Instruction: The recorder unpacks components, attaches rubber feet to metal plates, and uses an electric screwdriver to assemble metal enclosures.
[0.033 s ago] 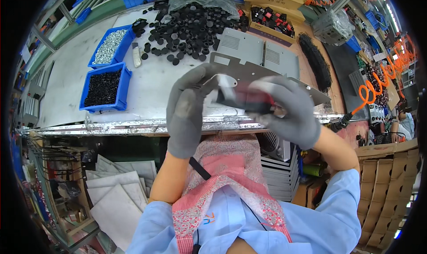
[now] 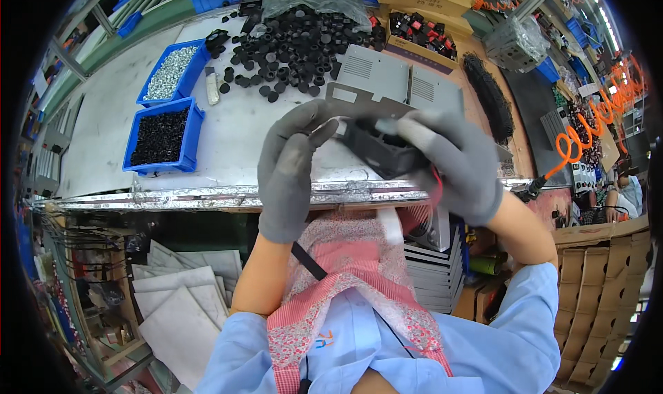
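Note:
In front of the bench edge, a black plastic housing point(image 2: 383, 149) with a hollow top side is held between my two gloved hands. My right hand point(image 2: 452, 166) is closed round its right end, and a thin red wire point(image 2: 438, 183) shows beneath those fingers. The thumb and forefinger of my left hand point(image 2: 293, 162) are pinched at a small silvery tab point(image 2: 340, 127) by the housing's left corner. Whether the tab belongs to the housing I cannot tell. Behind them lie grey sheet-metal panels point(image 2: 373, 73), partly covered by my hands.
Blue bins hold silver hardware point(image 2: 173, 73) and small black parts point(image 2: 160, 137). Loose black caps point(image 2: 276, 55) are heaped at the back, beside a carton point(image 2: 421, 52) of black-and-red parts. An orange coiled hose point(image 2: 587, 135) hangs right. A pale blurred strip point(image 2: 390, 226) shows before my apron.
The black housing has turned, so its hollow side shows instead of its red part. The pale strip has appeared before the apron. My left hand has hardly moved; my right hand has shifted slightly.

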Demonstrator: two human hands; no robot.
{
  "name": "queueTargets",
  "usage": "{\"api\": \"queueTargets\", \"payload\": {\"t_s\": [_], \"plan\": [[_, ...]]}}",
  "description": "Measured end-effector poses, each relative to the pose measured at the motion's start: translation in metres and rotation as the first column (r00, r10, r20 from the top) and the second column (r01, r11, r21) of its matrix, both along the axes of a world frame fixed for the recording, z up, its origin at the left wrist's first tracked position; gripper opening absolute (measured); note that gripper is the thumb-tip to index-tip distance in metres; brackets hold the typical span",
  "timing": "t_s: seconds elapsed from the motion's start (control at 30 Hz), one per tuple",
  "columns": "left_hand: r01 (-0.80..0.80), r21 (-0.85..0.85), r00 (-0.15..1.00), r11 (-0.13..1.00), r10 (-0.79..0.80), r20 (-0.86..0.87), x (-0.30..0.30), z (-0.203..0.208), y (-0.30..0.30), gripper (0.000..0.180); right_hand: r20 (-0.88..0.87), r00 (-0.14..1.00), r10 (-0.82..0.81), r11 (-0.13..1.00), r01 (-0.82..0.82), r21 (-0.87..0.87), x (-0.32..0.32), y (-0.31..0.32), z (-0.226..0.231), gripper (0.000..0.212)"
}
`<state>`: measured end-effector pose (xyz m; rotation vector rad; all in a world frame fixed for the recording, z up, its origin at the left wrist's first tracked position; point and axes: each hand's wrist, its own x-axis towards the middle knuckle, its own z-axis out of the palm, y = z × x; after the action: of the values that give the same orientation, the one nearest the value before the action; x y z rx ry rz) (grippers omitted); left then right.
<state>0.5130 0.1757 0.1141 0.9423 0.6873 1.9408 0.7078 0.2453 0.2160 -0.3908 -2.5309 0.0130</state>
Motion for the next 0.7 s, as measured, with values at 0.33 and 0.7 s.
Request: {"api": "queueTargets", "payload": {"t_s": [0.33,0.7], "plan": [[-0.03,-0.197,0.991,0.98,0.004,-0.132,-0.005,-0.033,0.023,0.04,0.372,0.886,-0.278,0.94,0.172,0.293,-0.013,0.091,-0.01,0.021],[-0.037,-0.182,0.964,0.983,-0.013,-0.266,-0.023,-0.056,0.059,0.065,0.713,0.7,0.038,0.769,0.435,-0.468,-0.061,0.132,-0.031,0.036]]}}
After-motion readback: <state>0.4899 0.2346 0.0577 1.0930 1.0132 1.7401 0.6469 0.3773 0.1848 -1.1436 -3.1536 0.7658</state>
